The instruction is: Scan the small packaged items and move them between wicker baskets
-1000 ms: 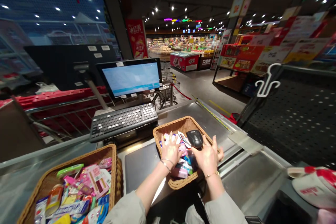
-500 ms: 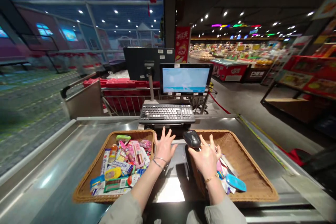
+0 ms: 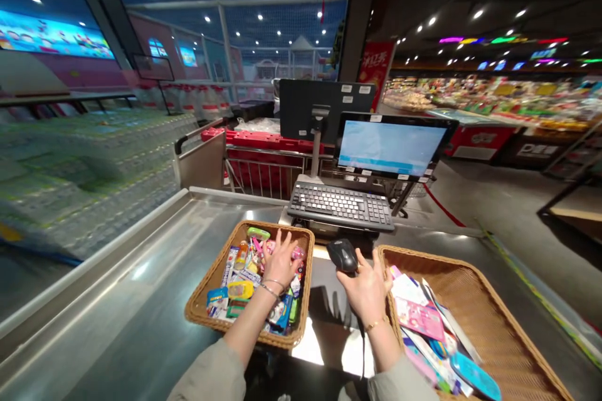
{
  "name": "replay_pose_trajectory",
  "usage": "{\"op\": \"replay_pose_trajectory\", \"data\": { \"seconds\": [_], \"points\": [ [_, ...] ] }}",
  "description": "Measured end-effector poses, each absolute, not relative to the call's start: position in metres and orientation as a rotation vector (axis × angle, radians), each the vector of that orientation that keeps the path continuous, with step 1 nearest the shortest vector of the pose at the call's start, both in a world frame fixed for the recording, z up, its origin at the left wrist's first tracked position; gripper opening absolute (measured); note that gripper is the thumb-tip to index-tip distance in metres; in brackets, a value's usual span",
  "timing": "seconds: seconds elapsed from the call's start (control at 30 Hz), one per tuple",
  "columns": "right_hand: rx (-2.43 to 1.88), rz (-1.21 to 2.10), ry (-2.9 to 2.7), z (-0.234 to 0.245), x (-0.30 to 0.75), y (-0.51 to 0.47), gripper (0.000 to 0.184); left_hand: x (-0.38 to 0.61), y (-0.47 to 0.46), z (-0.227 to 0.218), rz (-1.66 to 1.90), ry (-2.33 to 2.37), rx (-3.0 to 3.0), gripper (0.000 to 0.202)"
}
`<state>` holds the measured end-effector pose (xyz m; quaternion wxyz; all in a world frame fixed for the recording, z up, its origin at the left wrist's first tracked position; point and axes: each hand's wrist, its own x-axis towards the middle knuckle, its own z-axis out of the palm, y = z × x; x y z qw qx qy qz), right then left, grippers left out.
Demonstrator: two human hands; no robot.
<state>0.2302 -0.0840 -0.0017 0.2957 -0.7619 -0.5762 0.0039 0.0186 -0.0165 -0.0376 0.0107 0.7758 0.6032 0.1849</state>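
My left hand (image 3: 278,263) is over the left wicker basket (image 3: 200,301), its fingers spread above the packets and holding nothing. Small packaged goods fill that basket, among them a yellow packet (image 3: 240,290) and an orange bottle (image 3: 241,255). In my right hand (image 3: 367,291) is a black handheld barcode scanner (image 3: 343,255), its head pointing forward and left. A dark cable hangs below this hand. Just to the right stands a second wicker basket (image 3: 484,288), with a pink package (image 3: 420,317) and a blue item (image 3: 476,376) inside.
A keyboard (image 3: 341,202) sits at the far side of the metal counter (image 3: 155,269), under a lit monitor (image 3: 390,145). A second screen (image 3: 324,106) shows its back. Behind the counter are a shopping cart (image 3: 263,172) and red crates.
The view has turned left. My left hand has moved from the gap between the baskets to over the left basket's goods. My right hand still holds the barcode scanner, now farther from the right basket.
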Motion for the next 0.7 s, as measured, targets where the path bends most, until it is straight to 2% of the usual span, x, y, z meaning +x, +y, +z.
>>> {"op": "replay_pose_trajectory", "data": {
  "seconds": [0.33, 0.7],
  "points": [
    [-2.010, 0.024, -1.589, -0.010, 0.218, -0.073, 0.026, -0.060, 0.006, -0.041, 0.183, 1.963, 2.469, 0.049],
    [-2.029, 0.074, -1.584, -0.011, 0.214, -0.067, 0.030, -0.085, 0.026, -0.046, -0.087, 1.691, 2.644, 0.027]
  ]
}}
